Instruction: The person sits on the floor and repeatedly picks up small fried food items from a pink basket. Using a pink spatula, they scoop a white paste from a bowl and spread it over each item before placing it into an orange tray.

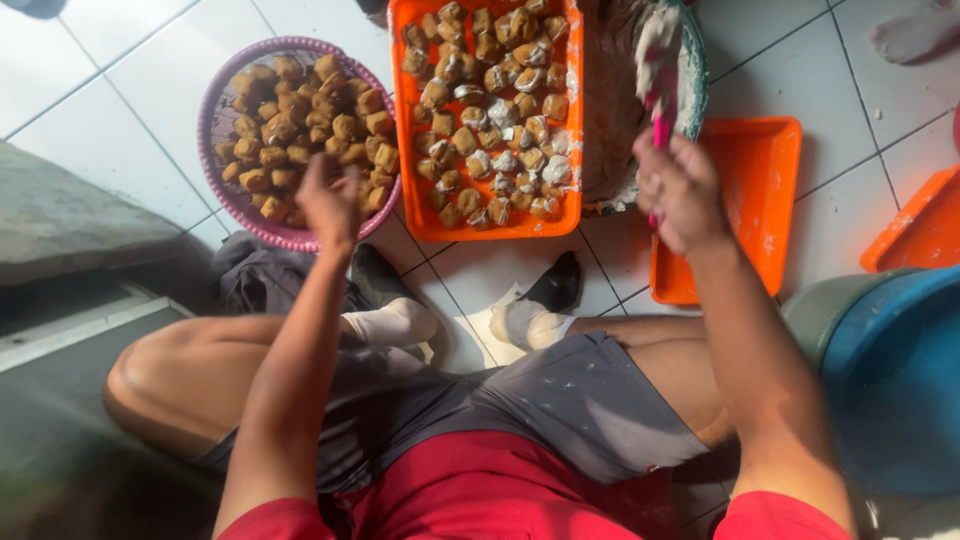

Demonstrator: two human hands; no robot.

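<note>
My left hand (328,200) reaches over the near rim of a round pink basket (214,105) heaped with brown fried tofu puffs (300,110); whether its fingers hold a piece I cannot tell. My right hand (680,190) grips a pink-handled spatula (660,110), its blade coated in pale paste, over a bowl of pale filling (612,110). Between them lies an orange tray (500,225) packed with several filled tofu puffs (490,100).
An empty orange tray (770,170) sits right of the bowl, another orange tray (920,230) at the far right edge. A blue tub (890,380) stands at my right. I sit on white floor tiles, legs folded, socked feet (530,315) below the tray. Another person's foot (915,35) shows top right.
</note>
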